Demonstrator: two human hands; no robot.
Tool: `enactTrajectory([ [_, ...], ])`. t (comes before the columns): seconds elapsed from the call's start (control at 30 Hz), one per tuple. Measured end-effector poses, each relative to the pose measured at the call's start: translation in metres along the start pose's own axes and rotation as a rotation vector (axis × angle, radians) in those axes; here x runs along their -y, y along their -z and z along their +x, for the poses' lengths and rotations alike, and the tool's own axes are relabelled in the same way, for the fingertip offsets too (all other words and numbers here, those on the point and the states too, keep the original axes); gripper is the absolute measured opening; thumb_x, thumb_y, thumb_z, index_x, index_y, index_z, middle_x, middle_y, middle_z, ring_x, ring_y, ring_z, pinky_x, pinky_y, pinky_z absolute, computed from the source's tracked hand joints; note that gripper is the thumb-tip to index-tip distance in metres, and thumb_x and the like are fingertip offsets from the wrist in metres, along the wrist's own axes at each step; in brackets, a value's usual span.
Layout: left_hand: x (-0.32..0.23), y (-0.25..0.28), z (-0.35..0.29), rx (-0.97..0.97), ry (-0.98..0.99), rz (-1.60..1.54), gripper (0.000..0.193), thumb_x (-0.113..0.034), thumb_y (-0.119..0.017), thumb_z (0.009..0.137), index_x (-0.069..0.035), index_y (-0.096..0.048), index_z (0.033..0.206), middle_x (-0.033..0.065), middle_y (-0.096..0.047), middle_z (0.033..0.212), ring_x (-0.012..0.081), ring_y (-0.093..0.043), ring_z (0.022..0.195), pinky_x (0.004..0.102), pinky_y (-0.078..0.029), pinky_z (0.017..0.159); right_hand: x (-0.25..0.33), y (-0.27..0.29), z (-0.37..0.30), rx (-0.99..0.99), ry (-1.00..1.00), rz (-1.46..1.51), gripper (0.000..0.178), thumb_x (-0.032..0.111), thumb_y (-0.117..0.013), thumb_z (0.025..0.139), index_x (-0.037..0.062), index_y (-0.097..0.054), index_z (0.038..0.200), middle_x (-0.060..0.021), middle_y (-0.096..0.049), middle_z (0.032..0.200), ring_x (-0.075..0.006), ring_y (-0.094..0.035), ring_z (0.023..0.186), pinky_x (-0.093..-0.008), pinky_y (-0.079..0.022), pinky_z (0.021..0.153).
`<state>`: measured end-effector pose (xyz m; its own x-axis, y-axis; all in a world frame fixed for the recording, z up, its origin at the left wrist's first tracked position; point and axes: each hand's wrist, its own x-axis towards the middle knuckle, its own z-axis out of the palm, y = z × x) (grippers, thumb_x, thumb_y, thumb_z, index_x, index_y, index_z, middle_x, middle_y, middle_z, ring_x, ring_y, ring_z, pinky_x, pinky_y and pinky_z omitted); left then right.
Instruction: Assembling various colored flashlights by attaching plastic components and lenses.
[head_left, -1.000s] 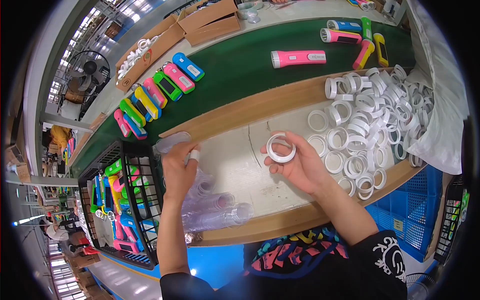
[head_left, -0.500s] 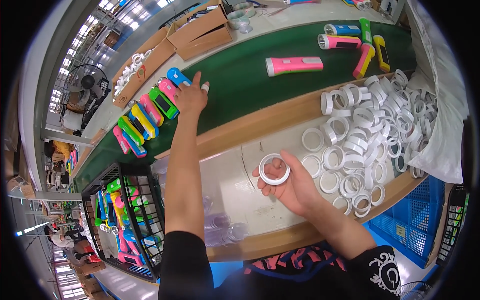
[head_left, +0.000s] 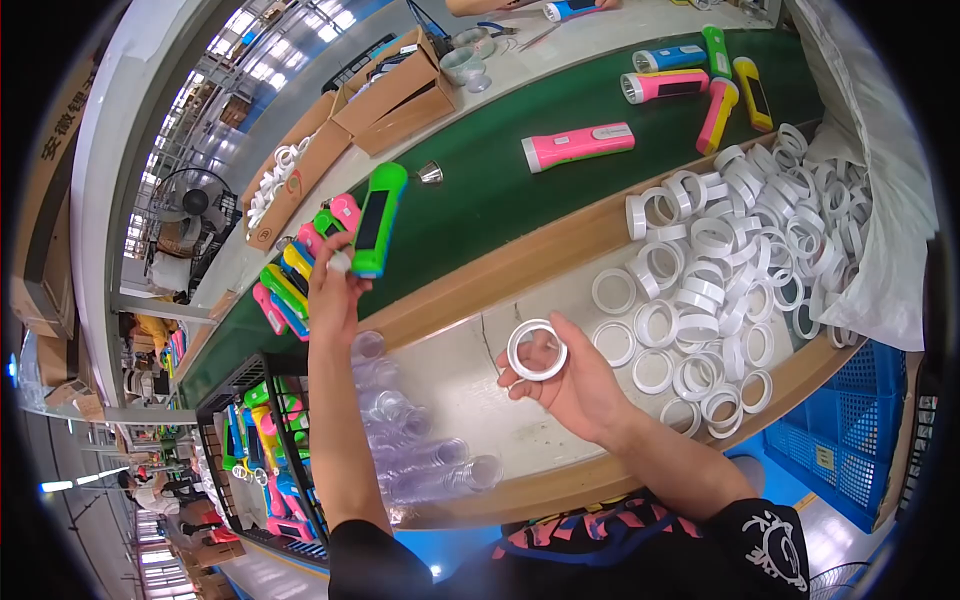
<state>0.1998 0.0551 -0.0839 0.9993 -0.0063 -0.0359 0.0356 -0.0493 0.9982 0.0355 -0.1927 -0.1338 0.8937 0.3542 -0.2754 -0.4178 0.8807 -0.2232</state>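
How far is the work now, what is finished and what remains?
Finished: not clear. In hand: the left hand lifts a green flashlight off the green belt, and the right hand holds a white ring. Left: the row of flashlights and the heap of white rings.

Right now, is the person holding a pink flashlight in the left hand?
No, the left hand holds a green flashlight lifted over the green belt, while the pink flashlight lies untouched farther along it.
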Motion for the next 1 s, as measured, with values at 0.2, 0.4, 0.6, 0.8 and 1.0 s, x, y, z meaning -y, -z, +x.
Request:
enactTrajectory([
  [0.2,-0.048,-0.026,-0.126,0.174,0.037,-0.066,0.025,-0.006,-0.05,0.087,-0.002,-0.051,0.112,0.007,-0.059,0.102,0.0129,-0.06,0.078,0.0284,-0.052,0.064,0.004,0.001,0.004,-0.079,0.106,0.05,0.047,0.041,-0.035,0.097,-0.0012,-0.054,0.101,-0.0184,-0.062,0.094,-0.0273,-0.062,0.083,-0.0369,-0.052,0.076],
  [0.4,-0.083,-0.027,-0.189,0.394,-0.174,0.446,0.031,0.0,-0.058,0.078,0.0,-0.058,0.108,0.0088,-0.059,0.103,0.0165,-0.056,0.096,0.0275,-0.044,0.08,0.008,0.005,0.004,-0.067,0.166,0.02,0.043,0.04,-0.038,0.096,0.0016,-0.053,0.108,-0.0134,-0.062,0.094,-0.0252,-0.061,0.085,-0.0391,-0.05,0.079],
  [0.6,-0.113,-0.028,-0.208,0.457,-0.421,0.651,0.027,0.0,-0.059,0.074,0.0,-0.063,0.101,0.0131,-0.064,0.093,0.0231,-0.061,0.083,0.0295,-0.046,0.073,0.009,-0.006,-0.005,-0.151,0.232,-0.185,0.039,0.04,-0.04,0.096,0.0082,-0.052,0.116,-0.0072,-0.062,0.094,-0.0191,-0.061,0.082,-0.0356,-0.05,0.075],
  [0.8,-0.123,-0.041,-0.214,0.339,-0.163,0.582,0.025,0.002,-0.053,0.085,0.0,-0.06,0.108,0.0048,-0.062,0.089,0.0089,-0.058,0.078,0.0207,-0.045,0.068,0.003,-0.006,-0.01,0.087,0.073,-0.161,0.039,0.04,-0.039,0.097,0.0084,-0.05,0.117,-0.0079,-0.061,0.093,-0.0178,-0.06,0.081,-0.0323,-0.05,0.065],
  [1.0,-0.102,-0.026,-0.22,0.392,-0.057,0.459,0.031,0.002,-0.052,0.085,0.0,-0.056,0.116,0.0062,-0.058,0.106,0.0117,-0.055,0.098,0.0248,-0.043,0.085,0.004,-0.006,-0.014,0.097,0.066,-0.219,0.034,0.035,-0.041,0.097,0.0052,-0.053,0.109,-0.008,-0.06,0.086,-0.017,-0.059,0.068,-0.0289,-0.048,0.055],
])
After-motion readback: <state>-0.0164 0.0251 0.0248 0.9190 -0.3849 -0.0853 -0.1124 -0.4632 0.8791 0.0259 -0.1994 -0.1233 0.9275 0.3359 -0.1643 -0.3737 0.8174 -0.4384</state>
